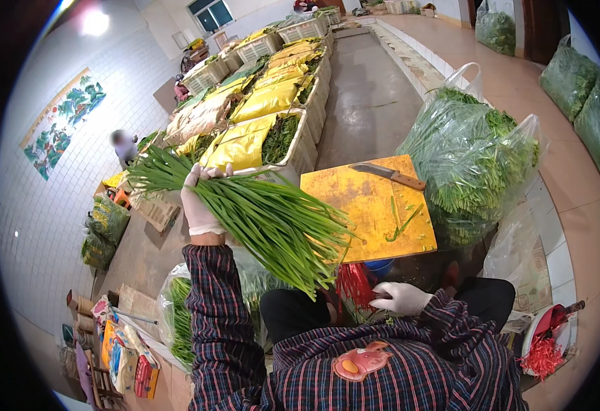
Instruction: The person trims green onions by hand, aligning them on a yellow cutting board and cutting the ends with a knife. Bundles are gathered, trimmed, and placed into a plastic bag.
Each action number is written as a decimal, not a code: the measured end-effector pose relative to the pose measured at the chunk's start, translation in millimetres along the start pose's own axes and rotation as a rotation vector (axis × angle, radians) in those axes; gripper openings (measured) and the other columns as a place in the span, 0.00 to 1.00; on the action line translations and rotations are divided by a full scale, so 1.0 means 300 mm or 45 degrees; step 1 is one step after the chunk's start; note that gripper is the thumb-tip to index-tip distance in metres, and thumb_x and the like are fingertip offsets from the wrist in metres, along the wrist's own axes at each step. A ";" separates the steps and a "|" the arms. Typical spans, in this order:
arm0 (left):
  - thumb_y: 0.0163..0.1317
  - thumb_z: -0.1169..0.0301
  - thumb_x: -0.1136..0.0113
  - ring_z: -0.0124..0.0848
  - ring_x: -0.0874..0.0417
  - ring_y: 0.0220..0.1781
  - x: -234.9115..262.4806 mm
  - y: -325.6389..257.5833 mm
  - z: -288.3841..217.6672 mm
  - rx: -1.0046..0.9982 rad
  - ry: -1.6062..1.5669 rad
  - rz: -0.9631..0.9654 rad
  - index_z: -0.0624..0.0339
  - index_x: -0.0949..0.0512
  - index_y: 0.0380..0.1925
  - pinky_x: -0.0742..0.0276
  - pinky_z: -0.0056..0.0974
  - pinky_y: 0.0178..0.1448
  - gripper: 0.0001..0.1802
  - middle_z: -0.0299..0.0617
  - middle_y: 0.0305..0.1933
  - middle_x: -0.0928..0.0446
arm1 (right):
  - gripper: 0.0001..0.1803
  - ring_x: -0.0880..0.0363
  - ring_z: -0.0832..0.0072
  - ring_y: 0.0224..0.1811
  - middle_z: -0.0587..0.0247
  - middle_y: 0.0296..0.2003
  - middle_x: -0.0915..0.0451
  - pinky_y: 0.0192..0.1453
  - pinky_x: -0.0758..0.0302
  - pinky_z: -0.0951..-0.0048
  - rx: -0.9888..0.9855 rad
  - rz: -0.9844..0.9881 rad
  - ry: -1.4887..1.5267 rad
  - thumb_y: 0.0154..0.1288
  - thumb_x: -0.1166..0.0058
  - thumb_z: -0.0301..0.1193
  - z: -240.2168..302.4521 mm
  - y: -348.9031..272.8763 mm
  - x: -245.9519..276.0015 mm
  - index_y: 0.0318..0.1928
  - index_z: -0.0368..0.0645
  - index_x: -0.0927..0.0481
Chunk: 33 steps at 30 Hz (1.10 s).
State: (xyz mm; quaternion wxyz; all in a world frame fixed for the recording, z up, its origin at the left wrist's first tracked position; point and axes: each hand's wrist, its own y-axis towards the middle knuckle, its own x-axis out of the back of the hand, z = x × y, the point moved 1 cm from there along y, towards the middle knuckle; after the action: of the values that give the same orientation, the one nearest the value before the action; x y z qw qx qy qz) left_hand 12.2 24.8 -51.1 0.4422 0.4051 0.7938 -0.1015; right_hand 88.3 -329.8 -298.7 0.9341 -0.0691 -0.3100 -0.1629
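Observation:
My left hand (200,202), in a white glove, is closed around a big bunch of garlic chives (272,219). The long green blades slant from the upper left down to the lower right, in front of a yellow cutting board (354,198). On the board's far edge lies a knife (389,175) with a wooden handle, and a few green scraps (404,220) are scattered nearby. Below the board hang thin red ties (356,286). Beside them my gloved right hand (404,299) has its fingers curled together; whatever may be between them is hidden.
A large clear bag of greens (468,164) stands right of the board. Crates (303,140) of greens under yellow sheets run in rows ahead. Another bag of greens (178,312) sits by my left arm. A basin with red ties (543,353) is at the lower right.

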 end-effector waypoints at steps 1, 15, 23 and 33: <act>0.64 0.68 0.52 0.30 0.27 0.29 -0.005 -0.008 -0.010 -0.022 0.008 -0.008 0.54 0.33 0.22 0.31 0.48 0.61 0.11 0.33 0.21 0.32 | 0.22 0.20 0.70 0.40 0.56 0.37 0.19 0.48 0.26 0.72 0.039 -0.018 0.301 0.65 0.48 0.44 0.115 0.028 0.036 0.48 0.38 0.25; 0.63 0.69 0.54 0.31 0.28 0.31 -0.073 -0.001 0.037 -0.188 0.327 -0.110 0.55 0.32 0.29 0.27 0.50 0.55 0.05 0.34 0.24 0.35 | 0.15 0.20 0.56 0.30 0.52 0.25 0.21 0.33 0.25 0.57 -0.101 -0.247 -0.524 0.64 0.54 0.41 0.121 0.133 0.025 0.30 0.43 0.23; 0.64 0.69 0.56 0.32 0.28 0.30 -0.072 0.013 0.034 -0.154 0.298 -0.090 0.56 0.33 0.26 0.27 0.50 0.56 0.08 0.34 0.24 0.35 | 0.13 0.22 0.62 0.27 0.59 0.24 0.22 0.33 0.26 0.63 0.261 -0.715 -0.518 0.59 0.47 0.37 0.356 0.088 0.179 0.41 0.44 0.26; 0.64 0.69 0.54 0.31 0.27 0.29 -0.104 0.028 0.019 -0.170 0.314 -0.260 0.54 0.34 0.25 0.26 0.48 0.54 0.08 0.33 0.22 0.34 | 0.06 0.23 0.66 0.26 0.67 0.22 0.25 0.30 0.26 0.65 0.639 -0.704 -0.523 0.54 0.47 0.35 0.178 0.076 0.135 0.32 0.52 0.21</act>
State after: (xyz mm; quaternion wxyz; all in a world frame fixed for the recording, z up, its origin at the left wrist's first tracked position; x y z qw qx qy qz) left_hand 30.8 10.1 -28.1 0.3546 0.3015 0.8840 -0.0425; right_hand 97.1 -306.7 -232.2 0.7620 0.2151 -0.5266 -0.3095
